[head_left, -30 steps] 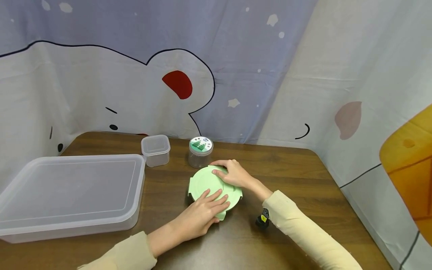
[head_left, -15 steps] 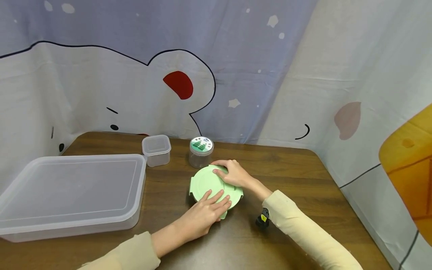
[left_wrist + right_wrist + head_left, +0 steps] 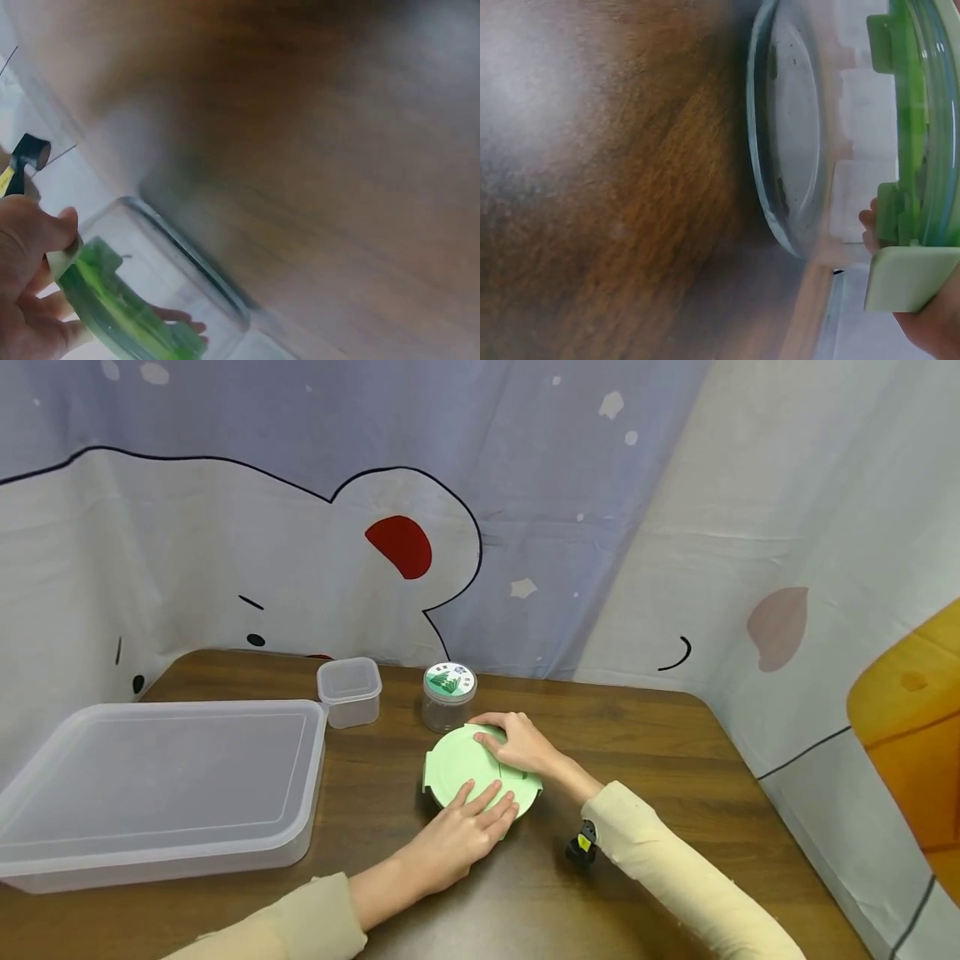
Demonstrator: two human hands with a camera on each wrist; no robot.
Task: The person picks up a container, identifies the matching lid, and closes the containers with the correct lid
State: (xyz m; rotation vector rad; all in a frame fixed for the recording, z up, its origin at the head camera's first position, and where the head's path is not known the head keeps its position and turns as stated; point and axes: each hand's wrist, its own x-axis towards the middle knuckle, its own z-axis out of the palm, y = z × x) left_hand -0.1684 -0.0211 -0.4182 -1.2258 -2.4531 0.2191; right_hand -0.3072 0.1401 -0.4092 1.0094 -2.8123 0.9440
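Note:
Between both hands stands a round glass food container with a pale green snap lid (image 3: pixel 453 760). My left hand (image 3: pixel 461 839) lies over the near side of the lid with fingers spread on top; in the left wrist view its thumb (image 3: pixel 56 229) is at the green edge. My right hand (image 3: pixel 517 747) grips the far right rim, thumb on top and fingers down the outer side. A flap (image 3: pixel 911 277) sticks out at the lid's edge in the right wrist view, where the glass body (image 3: pixel 795 127) shows below. My left hand hides the near latch in the head view.
On the wooden table (image 3: pixel 637 752), a large translucent lidded box (image 3: pixel 172 777) fills the left side. Behind are a small square lidded box (image 3: pixel 351 693) and a clear jar (image 3: pixel 448 697) with a green-and-white lid, close behind the container. A printed curtain (image 3: pixel 555 527) hangs behind.
My left hand has shifted slightly right and forward along the lid; the near latch, sticking out earlier, is now mostly covered. My right hand keeps its grip.

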